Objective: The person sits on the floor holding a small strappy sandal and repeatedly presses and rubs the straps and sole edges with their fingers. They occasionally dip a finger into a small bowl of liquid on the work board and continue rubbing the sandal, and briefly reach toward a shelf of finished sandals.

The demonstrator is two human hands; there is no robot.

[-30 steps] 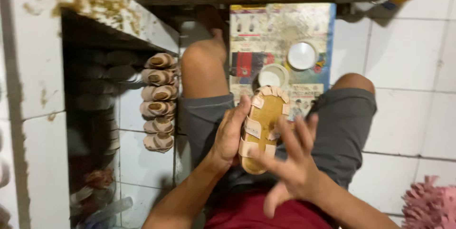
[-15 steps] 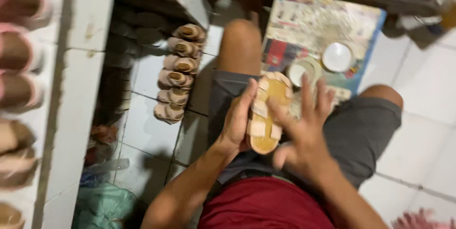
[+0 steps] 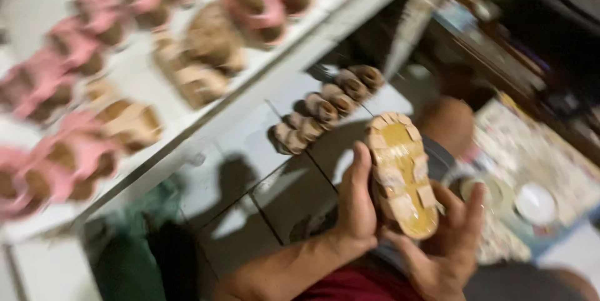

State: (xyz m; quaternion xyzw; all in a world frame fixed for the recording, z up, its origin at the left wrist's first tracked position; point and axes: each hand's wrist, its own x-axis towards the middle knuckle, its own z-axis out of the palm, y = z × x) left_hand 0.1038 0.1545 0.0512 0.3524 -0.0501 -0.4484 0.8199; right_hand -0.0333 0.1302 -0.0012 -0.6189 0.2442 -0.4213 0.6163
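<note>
We've swung our view left since a second ago (frame blurred), but both hands stay on the tan sandal (image 3: 400, 173) over our lap: left hand (image 3: 357, 204) gripping its edge, right hand (image 3: 449, 241) cupping underneath, pink sandals (image 3: 75, 70) on the shelf (image 3: 206, 123) now visible.

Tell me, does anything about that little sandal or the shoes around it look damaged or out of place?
Nothing stands out. The tan sandal sits sole-up between the left hand and right hand, looking whole. The tan shoes on the floor form a neat row; the pink shoes lie in rows on the shelf. Blur hides finer flaws.
</note>
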